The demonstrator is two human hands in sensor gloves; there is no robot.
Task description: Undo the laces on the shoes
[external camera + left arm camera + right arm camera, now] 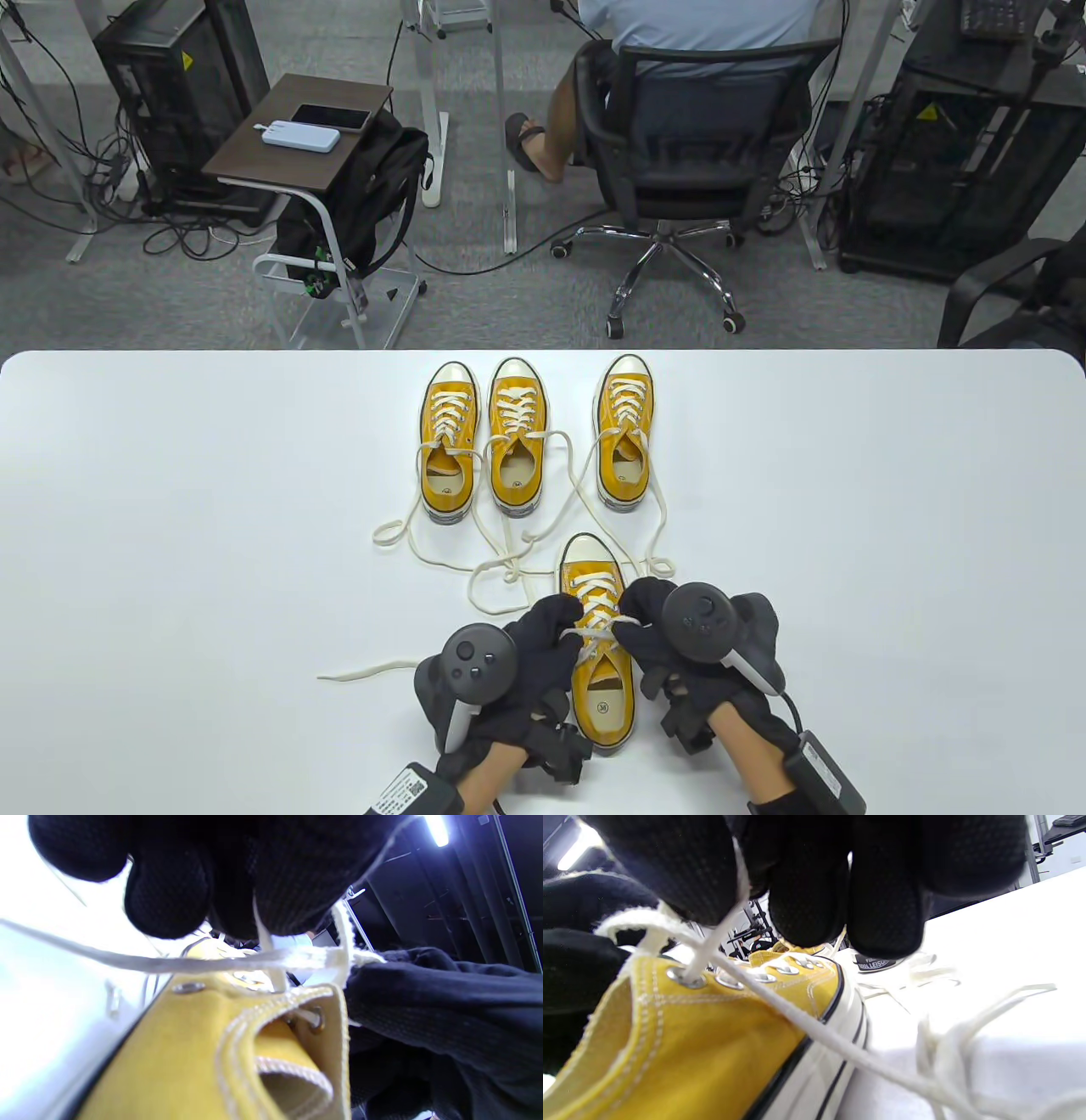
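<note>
Yellow near shoe (599,654): both hands' grips pinch its lace (594,632); only the left wrist view shows the top eyelet (316,1019).

Office/lab: desks, swivel chair (679,144), PC towers (182,102), floor cables.

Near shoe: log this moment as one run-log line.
near shoe being unlaced | left hand pinches lace | right hand pinches lace | three far shoes untied
</note>
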